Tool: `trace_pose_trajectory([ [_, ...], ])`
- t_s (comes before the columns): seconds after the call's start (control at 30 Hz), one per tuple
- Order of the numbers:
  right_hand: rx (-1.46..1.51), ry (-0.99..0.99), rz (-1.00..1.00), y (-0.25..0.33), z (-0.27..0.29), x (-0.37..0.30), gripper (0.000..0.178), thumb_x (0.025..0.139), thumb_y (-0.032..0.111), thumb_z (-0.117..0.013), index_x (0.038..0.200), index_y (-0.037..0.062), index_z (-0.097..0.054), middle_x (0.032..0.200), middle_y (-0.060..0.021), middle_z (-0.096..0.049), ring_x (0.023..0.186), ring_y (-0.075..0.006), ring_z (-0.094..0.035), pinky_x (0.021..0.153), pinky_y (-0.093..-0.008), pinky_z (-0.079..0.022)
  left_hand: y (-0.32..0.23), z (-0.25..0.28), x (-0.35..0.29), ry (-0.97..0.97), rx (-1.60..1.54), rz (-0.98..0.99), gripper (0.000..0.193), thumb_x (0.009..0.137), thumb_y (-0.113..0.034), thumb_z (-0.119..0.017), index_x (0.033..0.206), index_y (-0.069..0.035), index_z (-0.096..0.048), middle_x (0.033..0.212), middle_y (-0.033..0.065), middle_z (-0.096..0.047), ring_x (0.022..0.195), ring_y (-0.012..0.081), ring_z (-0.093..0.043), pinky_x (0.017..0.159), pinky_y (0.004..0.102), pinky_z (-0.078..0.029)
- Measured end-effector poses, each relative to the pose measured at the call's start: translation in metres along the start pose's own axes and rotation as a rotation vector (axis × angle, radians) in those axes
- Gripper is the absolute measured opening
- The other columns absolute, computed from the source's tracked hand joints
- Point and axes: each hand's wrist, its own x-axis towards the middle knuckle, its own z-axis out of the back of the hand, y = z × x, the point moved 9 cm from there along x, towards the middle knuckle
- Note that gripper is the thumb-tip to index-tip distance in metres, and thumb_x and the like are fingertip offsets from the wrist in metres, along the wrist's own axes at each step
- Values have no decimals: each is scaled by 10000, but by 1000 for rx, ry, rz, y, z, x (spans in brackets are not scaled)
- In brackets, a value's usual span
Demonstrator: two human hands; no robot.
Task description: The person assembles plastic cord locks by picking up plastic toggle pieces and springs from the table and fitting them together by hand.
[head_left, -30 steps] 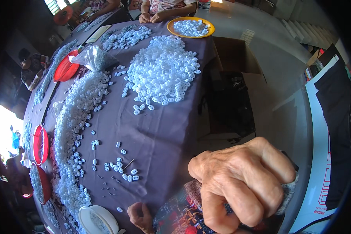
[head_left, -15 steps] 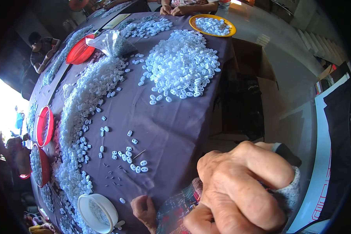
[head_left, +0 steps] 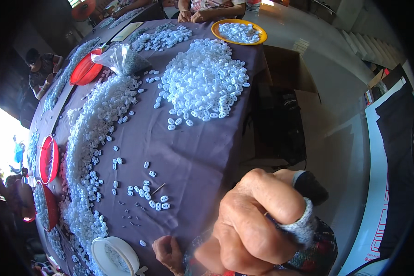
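Note:
My right hand (head_left: 250, 223) is raised close in front of me at the lower right, beyond the table's edge. Its fingers are curled tightly; anything inside them is hidden. A grey knitted band (head_left: 303, 227) and a black covering (head_left: 311, 187) show by its fingers. Lower and smaller, my left hand (head_left: 168, 253) rests at the near table edge with fingers bent in, and what they hold cannot be made out. Just beyond it lies a loose white two-holed oval piece (head_left: 143, 243). Several such pieces (head_left: 158, 206) and a thin pointed stick (head_left: 159, 188) lie farther off, with tiny dark bits (head_left: 131, 216).
A white tub (head_left: 124, 248) stands left of my left hand. Behind run a long heap of white pieces (head_left: 80, 184) and a larger pile (head_left: 204, 78). Red baskets (head_left: 49, 158), a clear bag (head_left: 119, 60) and a yellow plate (head_left: 263, 37) lie around; other people sit beyond.
My right hand has moved left and turned, its fingers still curled. My left hand stays at the table edge. The whole view has shifted slightly.

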Motion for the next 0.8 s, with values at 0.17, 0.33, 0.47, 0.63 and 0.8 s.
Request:
trace_pose_trajectory([
  [0.17, -73, 160, -50, -8, -2, -16, 475, 970, 386, -387, 565, 147, -457, 638, -31, -487, 534, -162, -425, 651, -363, -286, 29, -27, -37, 109, -1068, 1463, 137, 789, -45, -716, 909, -29, -653, 834, 124, -628, 783, 274, -606, 721, 357, -496],
  [0.33, -90, 320, -197, -23, -13, -29, 539, 982, 435, -292, 551, 120, -357, 593, -38, -393, 495, -182, -361, 612, -360, -301, 24, -28, -40, -74, -1120, 1478, 128, 766, -7, -695, 869, -25, -622, 777, 66, -596, 725, 191, -572, 664, 304, -464],
  [0.47, -31, 388, -177, -30, -25, -21, 533, 964, 464, -356, 675, 23, -433, 634, -103, -447, 523, -231, -422, 586, -383, -337, 24, -26, -32, -78, -1167, 1514, 123, 714, 2, -698, 793, -27, -608, 755, 88, -573, 731, 230, -562, 658, 319, -444],
  [0.63, 179, 479, -90, -49, -20, -20, 661, 933, 513, -462, 883, -138, -559, 703, -210, -537, 571, -313, -524, 544, -422, -397, 29, -21, -47, -72, -1062, 1555, 121, 715, 3, -694, 792, -21, -604, 749, 86, -577, 726, 224, -563, 666, 321, -445],
  [0.8, 85, 525, -148, -43, -28, -19, 665, 942, 485, -473, 919, -171, -584, 714, -224, -557, 583, -323, -545, 535, -418, -409, 29, -20, -29, -104, -1101, 1500, 116, 710, 18, -684, 789, -17, -605, 747, 87, -587, 725, 233, -565, 662, 330, -448],
])
